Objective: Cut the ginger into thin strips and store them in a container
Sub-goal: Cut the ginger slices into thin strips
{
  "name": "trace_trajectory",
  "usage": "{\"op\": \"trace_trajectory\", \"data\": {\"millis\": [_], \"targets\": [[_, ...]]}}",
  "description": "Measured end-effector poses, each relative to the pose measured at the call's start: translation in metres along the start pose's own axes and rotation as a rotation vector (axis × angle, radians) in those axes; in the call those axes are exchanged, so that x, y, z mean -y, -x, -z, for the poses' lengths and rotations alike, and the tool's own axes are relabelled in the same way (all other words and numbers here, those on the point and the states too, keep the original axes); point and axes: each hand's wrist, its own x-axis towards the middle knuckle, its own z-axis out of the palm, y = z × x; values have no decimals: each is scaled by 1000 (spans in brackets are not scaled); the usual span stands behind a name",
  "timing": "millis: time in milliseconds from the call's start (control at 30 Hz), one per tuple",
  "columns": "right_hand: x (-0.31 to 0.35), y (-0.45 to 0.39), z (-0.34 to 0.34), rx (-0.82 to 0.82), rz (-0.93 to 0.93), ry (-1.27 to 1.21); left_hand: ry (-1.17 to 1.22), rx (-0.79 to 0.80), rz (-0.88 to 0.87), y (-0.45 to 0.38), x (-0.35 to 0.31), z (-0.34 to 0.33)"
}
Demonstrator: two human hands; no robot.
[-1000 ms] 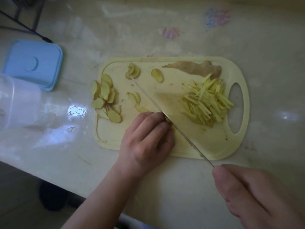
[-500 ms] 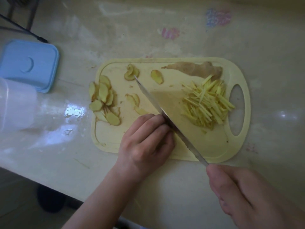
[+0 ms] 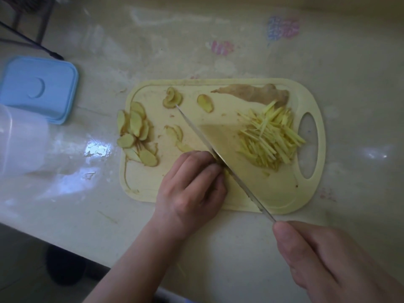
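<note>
Stood on a pale glossy counter (image 3: 240, 40): a cream cutting board (image 3: 282, 193), long axis left to right, handle slot at the right end. Lay to the far left, off the board: a blue lid (image 3: 39, 88) and, just nearer, a clear container (image 3: 21, 141), partly cut off by the frame edge. Reached in from the lower right: the right hand (image 3: 328, 263), fingers curled round the handle of a knife (image 3: 220, 158), the handle itself hidden in the fist. Ran diagonally across the board, that blade, tip pointing up and to the left near a curled slice, heel at the board's near edge, flat side tilted toward the right. Rested on the board's near middle: the left hand (image 3: 192, 189), fingers curled down with the knuckles against the blade's left face, pressing on ginger almost wholly hidden beneath them; could not tell how many slices. Heaped on the right half beside the slot: a pile of ginger strips (image 3: 271, 138), most running from upper left to lower right, a few crossing the other way. Lay along the far edge: an uncut ginger piece (image 3: 253, 94), long axis left to right, tapered end pointing left. Overlapped at the left end: a cluster of ginger slices (image 3: 135, 132), with a few loose slices scattered between it and the blade.
</note>
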Motion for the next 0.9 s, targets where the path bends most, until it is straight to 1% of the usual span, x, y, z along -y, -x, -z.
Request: {"op": "trace_trajectory", "data": {"millis": [267,367,433,500,567,633,667,733,800,833,900], "targets": [[3,-4,-1,38,-7,9,1,-17,-1,-1,-1,0],[2,-10,-2,61,-20,-70,12,-15,-6,-1,0,1],[7,-12,-1,47,-24,-90,8,-12,-9,-1,0,1],[10,-9,-1,20,-23,-68,2,-19,2,-1,0,1],[13,-2,-2,-65,3,-19,-7,-31,12,0,-1,0],[12,5,-5,-133,107,-10,-12,-38,17,1,0,0],[12,7,-7,-193,147,13,-12,-42,19,1,0,0],[11,9,-14,-290,182,64,-11,-46,17,1,0,1],[17,6,-14,-282,193,78,-11,-46,15,1,0,1],[20,4,-12,-239,164,36,-10,-44,14,0,0,1],[19,8,-12,-242,138,70,-1,-39,11,0,0,1]]}}
